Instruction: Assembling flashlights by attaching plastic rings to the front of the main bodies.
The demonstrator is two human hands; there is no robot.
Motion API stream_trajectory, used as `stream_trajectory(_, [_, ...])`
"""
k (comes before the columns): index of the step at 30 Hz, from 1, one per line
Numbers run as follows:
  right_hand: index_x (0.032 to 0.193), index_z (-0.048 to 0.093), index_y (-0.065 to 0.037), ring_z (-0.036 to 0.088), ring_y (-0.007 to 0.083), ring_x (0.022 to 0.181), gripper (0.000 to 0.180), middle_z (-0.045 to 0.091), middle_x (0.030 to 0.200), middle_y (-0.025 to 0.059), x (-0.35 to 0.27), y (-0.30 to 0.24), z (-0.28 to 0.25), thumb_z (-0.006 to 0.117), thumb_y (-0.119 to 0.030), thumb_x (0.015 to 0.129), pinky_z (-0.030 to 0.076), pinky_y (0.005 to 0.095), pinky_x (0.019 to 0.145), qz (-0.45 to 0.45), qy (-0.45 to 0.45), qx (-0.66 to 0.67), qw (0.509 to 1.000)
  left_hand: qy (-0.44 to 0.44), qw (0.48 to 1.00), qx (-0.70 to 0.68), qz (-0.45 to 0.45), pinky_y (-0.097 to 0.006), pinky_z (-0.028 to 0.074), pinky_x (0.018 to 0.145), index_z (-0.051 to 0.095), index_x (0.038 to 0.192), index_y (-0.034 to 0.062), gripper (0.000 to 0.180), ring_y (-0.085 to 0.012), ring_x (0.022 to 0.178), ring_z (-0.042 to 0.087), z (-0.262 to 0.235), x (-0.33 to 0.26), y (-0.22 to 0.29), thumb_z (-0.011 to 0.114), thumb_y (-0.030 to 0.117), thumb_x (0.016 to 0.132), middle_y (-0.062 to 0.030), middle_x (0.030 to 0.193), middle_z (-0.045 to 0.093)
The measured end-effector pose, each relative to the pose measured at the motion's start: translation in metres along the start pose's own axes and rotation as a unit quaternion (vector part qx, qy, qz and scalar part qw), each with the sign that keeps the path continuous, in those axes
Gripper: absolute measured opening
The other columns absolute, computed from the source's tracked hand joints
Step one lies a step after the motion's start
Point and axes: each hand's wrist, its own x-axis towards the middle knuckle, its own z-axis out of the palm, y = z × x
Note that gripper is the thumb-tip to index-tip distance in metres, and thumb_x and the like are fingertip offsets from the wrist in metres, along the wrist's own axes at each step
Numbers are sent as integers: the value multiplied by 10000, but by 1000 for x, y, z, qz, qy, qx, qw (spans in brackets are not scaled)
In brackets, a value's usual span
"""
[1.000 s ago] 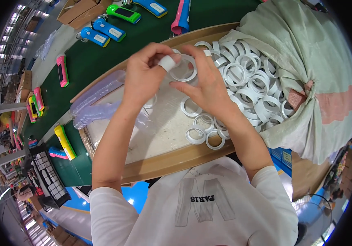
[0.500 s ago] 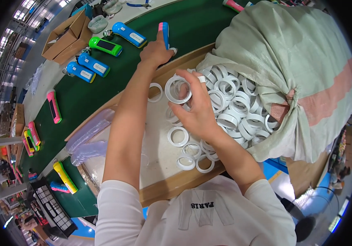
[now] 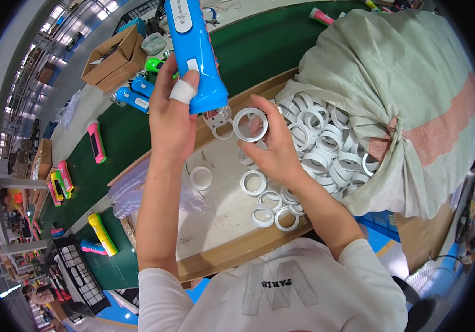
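My left hand [image 3: 174,124], with white tape around its thumb, is closed around a large blue flashlight body [image 3: 207,83]. The flashlight is tilted, its lower end pointing toward my right hand, and a clear piece with small metal parts shows at that end. Between the fingertips and thumb of my right hand [image 3: 280,152] is a white plastic ring [image 3: 237,125], just right of the flashlight's end and apart from it. Beneath both hands lies a shallow cardboard tray [image 3: 209,213] with several loose white rings [image 3: 253,183].
A big woven sack [image 3: 387,72] at the right spills a heap of white rings [image 3: 326,146] into the tray. Beyond it runs a green conveyor belt [image 3: 259,47] carrying pink, yellow and blue flashlights [image 3: 97,143]. An open cardboard box [image 3: 117,58] stands far left.
My left hand has come back from the belt, bringing the blue flashlight up close to the ring. My right hand keeps hold of its ring. The view has shifted slightly.
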Motion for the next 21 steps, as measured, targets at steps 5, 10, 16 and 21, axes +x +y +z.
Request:
stream_trajectory(5, [1359, 349, -49, 534, 305, 1078, 755, 492, 1208, 170, -11, -11, 6, 717, -9, 701, 438, 372, 925, -57, -20, 7, 998, 12, 999, -43, -24, -366, 555, 770, 382, 1314, -9, 538, -243, 907, 652, 17, -30, 17, 596, 280, 913, -167, 1137, 603])
stream_trajectory(10, [1325, 369, -35, 544, 317, 1099, 712, 513, 1197, 173, -20, -36, -6, 736, -59, 716, 446, 380, 934, -113, -50, -8, 992, 70, 997, -30, -32, -304, 515, 826, 353, 1353, -24, 572, -167, 1023, 589, 28, -49, 17, 636, 182, 900, -117, 1142, 581])
stream_trajectory(16, [1123, 451, -20, 593, 166, 1024, 520, 574, 1152, 121, -31, -51, -28, 785, -67, 728, 473, 309, 925, -41, -115, 20, 992, 45, 996, 61, 55, -319, 473, 914, 337, 1344, -26, 582, -170, 1061, 574, 27, -69, 22, 652, 114, 875, -127, 1193, 578])
stream_trajectory(21, [1025, 450, -18, 661, 263, 909, 542, 621, 1004, 142, -40, -66, -48, 834, -184, 680, 527, 351, 812, -48, -92, -43, 994, -60, 992, 45, 102, -355, 437, 971, 336, 1290, 22, 569, -202, 1119, 550, 40, -93, 14, 685, 87, 846, -138, 1244, 530])
